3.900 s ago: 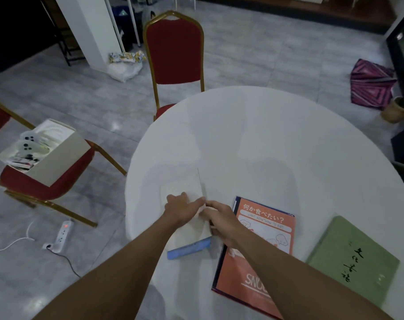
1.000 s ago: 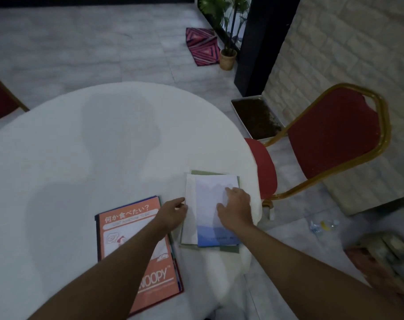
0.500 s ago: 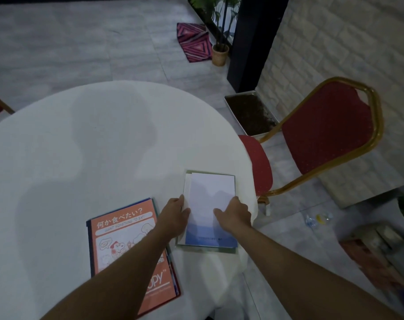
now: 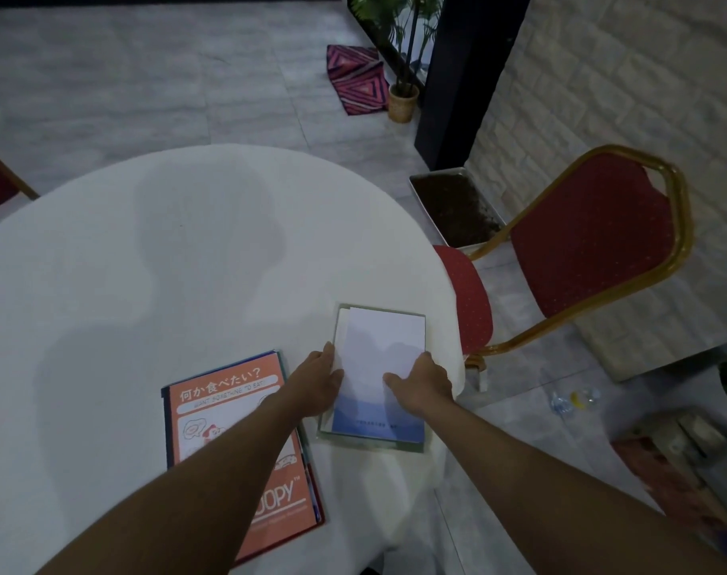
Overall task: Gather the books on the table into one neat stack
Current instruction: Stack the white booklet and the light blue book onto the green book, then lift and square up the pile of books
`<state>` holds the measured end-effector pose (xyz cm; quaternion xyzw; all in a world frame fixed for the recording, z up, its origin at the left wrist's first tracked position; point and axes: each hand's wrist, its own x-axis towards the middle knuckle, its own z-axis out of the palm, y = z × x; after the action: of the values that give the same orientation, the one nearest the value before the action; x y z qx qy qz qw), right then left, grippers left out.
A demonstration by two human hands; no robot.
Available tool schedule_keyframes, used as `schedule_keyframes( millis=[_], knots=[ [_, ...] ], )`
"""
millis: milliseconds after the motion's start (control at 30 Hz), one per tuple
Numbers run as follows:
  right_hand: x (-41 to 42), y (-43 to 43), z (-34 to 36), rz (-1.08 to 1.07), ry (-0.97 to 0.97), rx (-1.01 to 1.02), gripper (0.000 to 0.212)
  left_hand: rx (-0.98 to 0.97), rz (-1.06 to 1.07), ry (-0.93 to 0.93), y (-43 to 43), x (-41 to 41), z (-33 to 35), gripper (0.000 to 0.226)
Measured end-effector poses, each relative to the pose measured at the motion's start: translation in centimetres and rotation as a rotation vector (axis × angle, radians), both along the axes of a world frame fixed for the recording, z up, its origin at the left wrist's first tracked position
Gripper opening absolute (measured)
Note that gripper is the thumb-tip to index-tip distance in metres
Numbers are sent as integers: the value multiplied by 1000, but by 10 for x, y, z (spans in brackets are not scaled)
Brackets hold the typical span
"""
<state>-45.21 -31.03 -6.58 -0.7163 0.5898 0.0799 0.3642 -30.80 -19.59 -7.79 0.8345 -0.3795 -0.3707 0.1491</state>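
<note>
The left hand [image 4: 318, 381] and the right hand [image 4: 422, 383], both open and flat, press the sides of the white-blue book [image 4: 380, 367] to square it over the green book [image 4: 409, 445] near the bench [image 4: 146, 263] edge, while the orange book [image 4: 225, 392] lies apart, probably next.

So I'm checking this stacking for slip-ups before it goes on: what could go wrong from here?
1. The small pile, white-and-blue book on a green book, sits near the table edge; a push from the left hand or right hand might slide it off.
2. The larger orange Snoopy book lies apart; placed on top, it would overhang and could tip.
</note>
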Motion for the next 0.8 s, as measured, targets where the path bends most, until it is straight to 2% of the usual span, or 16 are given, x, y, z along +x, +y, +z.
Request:
schedule_keyframes(
  millis=[167,300,533,700,800],
  knots=[
    [7,3,17,106,-48,-109,83,-69,73,-104,18,11,20,65],
    [24,13,35,227,-116,-155,83,-64,131,-181,49,25,37,64],
    [60,52,40,400,-257,-32,82,30,330,-234,116,38,43,58],
    [79,81,20,485,-179,70,102,151,487,-252,154,38,28,57],
    [87,97,6,521,-100,97,99,203,567,-226,170,36,14,60]
  ],
)
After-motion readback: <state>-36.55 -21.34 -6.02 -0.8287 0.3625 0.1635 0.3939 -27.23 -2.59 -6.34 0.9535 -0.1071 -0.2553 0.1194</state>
